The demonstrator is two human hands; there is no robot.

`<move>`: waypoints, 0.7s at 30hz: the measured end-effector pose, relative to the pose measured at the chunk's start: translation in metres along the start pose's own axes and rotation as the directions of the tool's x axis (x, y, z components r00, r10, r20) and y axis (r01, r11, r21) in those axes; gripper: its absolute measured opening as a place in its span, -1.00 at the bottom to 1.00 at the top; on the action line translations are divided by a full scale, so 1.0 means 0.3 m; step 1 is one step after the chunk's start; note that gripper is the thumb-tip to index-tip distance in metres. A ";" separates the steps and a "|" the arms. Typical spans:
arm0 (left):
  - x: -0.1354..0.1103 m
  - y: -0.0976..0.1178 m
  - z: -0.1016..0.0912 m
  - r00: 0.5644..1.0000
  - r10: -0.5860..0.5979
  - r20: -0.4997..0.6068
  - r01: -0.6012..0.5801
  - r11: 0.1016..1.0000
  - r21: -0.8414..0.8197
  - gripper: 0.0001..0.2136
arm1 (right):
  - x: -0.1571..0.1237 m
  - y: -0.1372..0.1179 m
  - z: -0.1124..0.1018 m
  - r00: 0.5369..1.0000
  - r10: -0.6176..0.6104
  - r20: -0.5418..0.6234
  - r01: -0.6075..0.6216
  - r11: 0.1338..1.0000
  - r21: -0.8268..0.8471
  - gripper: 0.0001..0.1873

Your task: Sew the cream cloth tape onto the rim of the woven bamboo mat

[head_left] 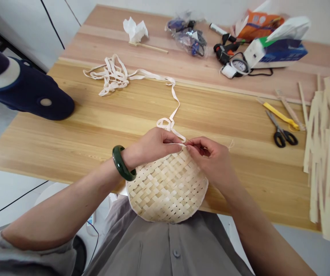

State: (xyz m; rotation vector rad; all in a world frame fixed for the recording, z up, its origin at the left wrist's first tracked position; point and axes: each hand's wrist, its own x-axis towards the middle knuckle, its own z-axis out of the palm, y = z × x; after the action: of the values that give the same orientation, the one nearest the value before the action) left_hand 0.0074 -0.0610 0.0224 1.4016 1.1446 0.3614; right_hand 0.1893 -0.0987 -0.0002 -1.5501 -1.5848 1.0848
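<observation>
From my distant seat I take the woven piece (pixel 167 188) as my dial, twelve pointing away from the wearer; it is held at the near edge of the wooden table (pixel 96 126), against the grey shirt (pixel 153 245); its rim carries a pale edging. The left hand (pixel 156 143), below a dark green bangle (pixel 121 165), grips that rim just past twelve between thumb and fingers; the right hand (pixel 212 155) meets it there from one o'clock, fingertips closed in a pinch at the rim, though I cannot tell what is between them; white tape (pixel 176 101) leads from the left fingers to a loose tangle at eleven; I see black-handled scissors (pixel 281 132) and a yellow cutter (pixel 279 115) at two, pale flat strips (pixel 325 153) piled at three.
</observation>
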 end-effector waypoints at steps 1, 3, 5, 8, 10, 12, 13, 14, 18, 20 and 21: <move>0.000 0.001 0.001 1.000 -0.005 -0.006 0.005 1.000 0.000 -0.81 | 0.000 0.001 -0.001 1.000 0.022 0.008 -0.022 1.000 0.018 -0.88; -0.002 0.005 0.003 1.000 -0.018 -0.015 0.018 1.000 0.005 -0.82 | 0.001 -0.001 -0.004 0.998 0.051 0.026 -0.052 0.998 0.026 -0.87; -0.004 0.010 0.005 1.000 -0.024 -0.018 0.024 1.000 0.016 -0.84 | 0.002 -0.006 -0.009 0.996 0.069 0.053 -0.070 0.997 0.021 -0.87; -0.004 0.011 0.010 1.000 -0.015 -0.026 0.016 0.999 0.042 -0.84 | 0.002 -0.016 -0.014 0.996 0.062 0.068 -0.064 0.998 0.017 -0.88; -0.002 0.005 0.015 0.999 0.001 -0.034 0.001 0.998 0.061 -0.83 | 0.002 -0.021 -0.013 0.997 0.058 0.060 -0.058 0.998 0.010 -0.89; 0.000 -0.004 0.021 0.997 0.027 -0.069 -0.020 0.995 0.095 -0.83 | 0.002 -0.022 -0.012 0.996 0.064 0.058 -0.065 0.998 0.011 -0.89; 0.000 -0.008 0.024 0.993 0.049 -0.106 -0.035 0.991 0.127 -0.82 | 0.002 -0.021 -0.011 0.996 0.073 0.058 -0.074 0.997 0.016 -0.88; -0.001 -0.011 0.026 0.986 0.081 -0.145 -0.055 0.983 0.173 -0.81 | 0.002 -0.019 -0.011 0.995 0.082 0.059 -0.084 0.996 0.025 -0.88; -0.018 -0.015 0.033 0.940 0.258 -0.223 -0.166 0.917 0.363 -0.81 | 0.001 -0.005 -0.013 0.990 0.120 0.073 -0.126 0.989 0.083 -0.84; -0.027 -0.011 0.031 0.928 0.301 -0.221 -0.191 0.891 0.411 -0.84 | 0.000 0.000 -0.014 0.988 0.129 0.082 -0.137 0.985 0.104 -0.83; -0.030 -0.008 0.029 0.921 0.322 -0.218 -0.200 0.873 0.445 -0.84 | 0.000 0.000 -0.014 0.988 0.133 0.084 -0.141 0.984 0.108 -0.83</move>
State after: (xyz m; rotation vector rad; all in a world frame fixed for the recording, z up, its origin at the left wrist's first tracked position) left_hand 0.0091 -0.0737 0.0220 1.9426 1.3184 0.5522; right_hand 0.1932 -0.0981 0.0016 -1.5761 -1.4557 1.3014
